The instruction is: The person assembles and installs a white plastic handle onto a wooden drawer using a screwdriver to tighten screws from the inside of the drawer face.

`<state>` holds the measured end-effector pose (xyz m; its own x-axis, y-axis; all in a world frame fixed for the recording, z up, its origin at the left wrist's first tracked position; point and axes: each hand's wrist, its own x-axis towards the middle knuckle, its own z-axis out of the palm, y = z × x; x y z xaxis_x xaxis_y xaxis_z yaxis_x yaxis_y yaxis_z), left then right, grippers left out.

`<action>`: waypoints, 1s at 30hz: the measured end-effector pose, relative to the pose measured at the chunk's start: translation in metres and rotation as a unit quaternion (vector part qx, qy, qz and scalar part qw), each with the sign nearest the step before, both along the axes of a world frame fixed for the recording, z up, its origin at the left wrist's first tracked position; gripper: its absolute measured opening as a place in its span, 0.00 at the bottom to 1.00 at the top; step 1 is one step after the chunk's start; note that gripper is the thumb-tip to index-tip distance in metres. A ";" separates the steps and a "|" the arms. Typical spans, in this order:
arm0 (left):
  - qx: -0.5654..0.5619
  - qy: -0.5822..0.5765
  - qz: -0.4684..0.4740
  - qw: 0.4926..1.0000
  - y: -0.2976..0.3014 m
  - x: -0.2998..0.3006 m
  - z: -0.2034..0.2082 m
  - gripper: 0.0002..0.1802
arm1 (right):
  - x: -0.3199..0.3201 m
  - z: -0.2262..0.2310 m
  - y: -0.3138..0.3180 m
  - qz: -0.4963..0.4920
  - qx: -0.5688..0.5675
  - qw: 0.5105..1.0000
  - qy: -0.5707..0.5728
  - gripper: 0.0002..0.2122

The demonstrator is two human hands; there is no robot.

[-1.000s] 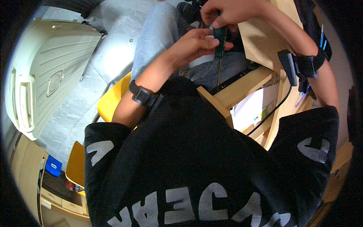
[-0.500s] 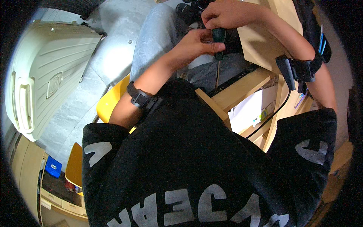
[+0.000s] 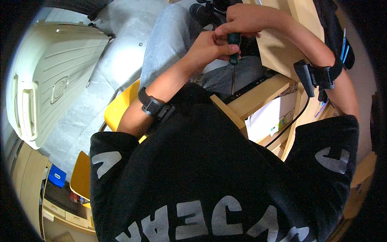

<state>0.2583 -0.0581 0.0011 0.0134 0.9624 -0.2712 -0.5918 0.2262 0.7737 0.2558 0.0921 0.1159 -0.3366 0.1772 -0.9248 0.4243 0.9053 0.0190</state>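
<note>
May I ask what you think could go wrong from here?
The screwdriver might slip, and its thin shaft passes over the jeans, pointing roughly toward the black shirt. The left hand and right hand sit close together at its handle, so they may bump. The slack black cable could snag on the wooden frame beside it.

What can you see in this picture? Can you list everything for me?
Screwdriver: one, dark green handle, top middle
Strip: one, black, by the screwdriver's tip
Wooden parts: several, pale, right of middle
Papers: count unclear, mostly white, among the wooden parts
Cable: one, black, right
Suitcase: one, off-white, far left
Chair parts: two, yellow, left
Box: one, blue, lower left
Floor: one, grey, left
Wristbands: two, black, left and right
Shirt: one, black, lower middle
Jeans: one pair, blue-grey, top
Left hand: one, bare, holding the screwdriver
Right hand: one, bare, by the handle's top
</note>
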 end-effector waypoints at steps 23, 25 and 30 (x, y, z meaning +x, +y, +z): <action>0.139 0.066 -0.441 0.884 -0.029 0.016 -0.025 0.40 | 0.039 0.004 0.029 0.098 -0.135 0.962 0.215 0.09; 0.113 0.058 -0.462 0.878 -0.039 0.026 -0.022 0.45 | 0.054 0.021 0.050 0.084 -0.005 0.939 0.333 0.12; 0.194 0.206 -0.471 0.836 -0.051 0.029 -0.002 0.50 | 0.099 0.170 0.035 -0.116 0.055 0.884 0.449 0.16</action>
